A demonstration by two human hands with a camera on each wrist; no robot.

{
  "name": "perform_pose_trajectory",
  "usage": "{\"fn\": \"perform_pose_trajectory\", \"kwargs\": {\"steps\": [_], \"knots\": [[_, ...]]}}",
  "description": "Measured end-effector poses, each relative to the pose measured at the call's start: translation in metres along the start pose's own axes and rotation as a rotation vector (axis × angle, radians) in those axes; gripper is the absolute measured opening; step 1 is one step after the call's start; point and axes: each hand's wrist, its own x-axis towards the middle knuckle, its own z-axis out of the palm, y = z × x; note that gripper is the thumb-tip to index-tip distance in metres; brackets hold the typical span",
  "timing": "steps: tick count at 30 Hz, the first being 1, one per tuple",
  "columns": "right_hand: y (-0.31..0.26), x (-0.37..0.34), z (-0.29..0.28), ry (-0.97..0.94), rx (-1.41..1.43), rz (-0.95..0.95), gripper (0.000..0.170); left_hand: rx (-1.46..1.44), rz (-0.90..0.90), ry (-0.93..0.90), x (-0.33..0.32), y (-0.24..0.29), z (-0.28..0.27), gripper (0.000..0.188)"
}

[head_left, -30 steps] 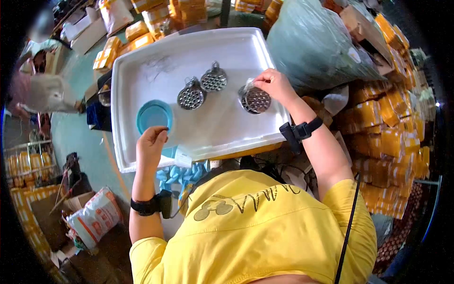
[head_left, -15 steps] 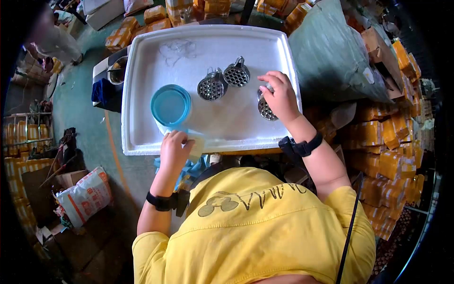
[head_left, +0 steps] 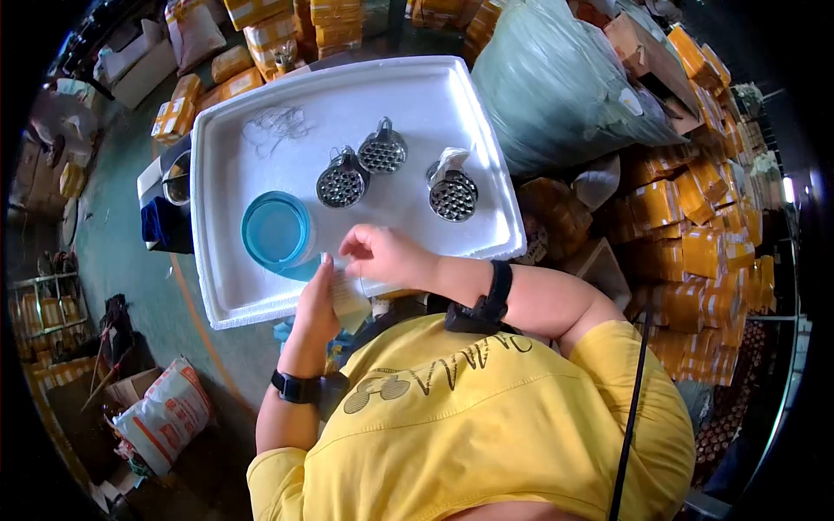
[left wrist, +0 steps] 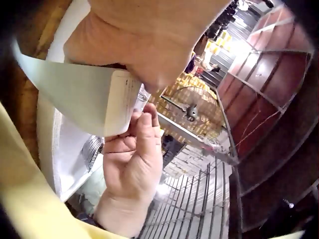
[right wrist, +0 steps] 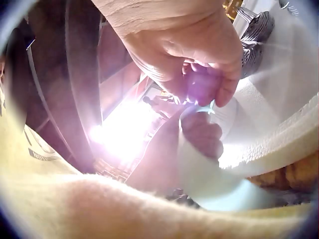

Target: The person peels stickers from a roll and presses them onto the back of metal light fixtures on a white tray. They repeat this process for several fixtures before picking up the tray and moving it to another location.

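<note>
A roll of labels on pale teal backing (head_left: 278, 230) stands in the white foam tray (head_left: 391, 286), near its left front corner. Its loose strip runs down to my left hand (head_left: 318, 304), which holds it between thumb and fingers over the tray's front edge. A cream label (left wrist: 119, 102) with small print shows at the strip's end in the left wrist view. My right hand (head_left: 391, 254) has bent fingers with the tips right at that end; I cannot tell whether they pinch the label. At the tray's right lies a shiny perforated metal piece (head_left: 453, 198) with a white tag.
Two more perforated metal pieces (head_left: 343, 182) stand together mid-tray. Some thin hair-like strands (head_left: 276, 128) lie at the back left. A big translucent bag (head_left: 565, 95) leans by the tray's right side, with stacked taped parcels (head_left: 686, 252) beyond it.
My right hand has left the tagged metal piece and come across to the left, beside my left hand. The left hand has drawn the label strip off the roll toward me.
</note>
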Motion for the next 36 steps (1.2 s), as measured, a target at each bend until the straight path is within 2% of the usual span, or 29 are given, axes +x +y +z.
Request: {"fn": "perform_pose_trajectory", "kwargs": {"steps": [2, 4, 8, 9, 12, 13, 15, 16, 17, 18, 20, 24, 27, 30, 33, 35, 36], "knots": [[0.000, -0.001, 0.006, 0.034, -0.108, 0.022, 0.028, 0.093, 0.238, 0.080, 0.009, -0.004, -0.004, 0.038], [-0.002, 0.002, 0.009, 0.063, -0.077, 0.021, 0.030, 0.224, 0.491, 0.145, 0.010, -0.007, 0.000, 0.036], [0.010, 0.017, 0.019, 0.134, 0.093, -0.049, 0.028, 0.462, 0.677, 0.175, 0.027, -0.012, -0.019, 0.035], [0.017, 0.020, 0.020, 0.139, 0.147, -0.064, 0.028, 0.782, 0.803, 0.181, 0.024, -0.013, -0.019, 0.036], [0.019, 0.017, 0.021, 0.146, 0.165, -0.129, 0.023, -0.176, 0.092, -0.022, 0.009, 0.013, 0.007, 0.034], [0.016, 0.015, 0.020, 0.111, 0.147, -0.073, 0.023, -0.166, 0.095, -0.027, 0.011, 0.014, 0.001, 0.034], [0.009, 0.012, 0.017, 0.050, 0.109, 0.038, 0.024, -0.008, 0.248, 0.065, 0.019, 0.011, -0.011, 0.033], [0.010, 0.014, 0.016, 0.058, 0.146, 0.036, 0.023, 0.071, 0.324, 0.111, 0.024, 0.007, -0.021, 0.033], [0.011, 0.016, 0.015, 0.065, 0.182, 0.033, 0.023, 0.426, 0.541, 0.161, 0.028, 0.006, -0.027, 0.030], [0.013, 0.018, 0.015, 0.072, 0.217, 0.030, 0.023, 0.376, 0.580, 0.202, 0.030, 0.002, -0.030, 0.032], [0.001, 0.016, 0.011, 0.110, 0.107, 0.005, 0.022, 0.275, 0.652, 0.282, 0.020, 0.004, -0.004, 0.036], [-0.004, 0.014, 0.013, 0.215, 0.067, -0.073, 0.016, 0.045, 0.521, 0.101, 0.030, 0.007, -0.014, 0.029], [-0.001, 0.015, 0.009, 0.210, 0.020, -0.017, 0.014, 0.110, 0.336, 0.092, 0.019, 0.020, -0.007, 0.027], [-0.012, 0.011, 0.003, 0.164, -0.012, 0.034, 0.015, 0.172, 0.350, 0.059, 0.019, 0.021, -0.014, 0.025], [-0.014, 0.009, 0.004, 0.202, 0.016, -0.028, 0.014, 0.181, 0.430, 0.072, 0.027, 0.021, -0.023, 0.023], [-0.013, 0.008, 0.004, 0.262, -0.079, -0.136, 0.011, 0.251, 0.487, 0.071, 0.031, 0.022, -0.026, 0.022], [-0.012, 0.007, 0.004, 0.295, -0.126, -0.185, 0.010, 0.061, 0.377, 0.029, 0.031, 0.022, -0.026, 0.021]]}}
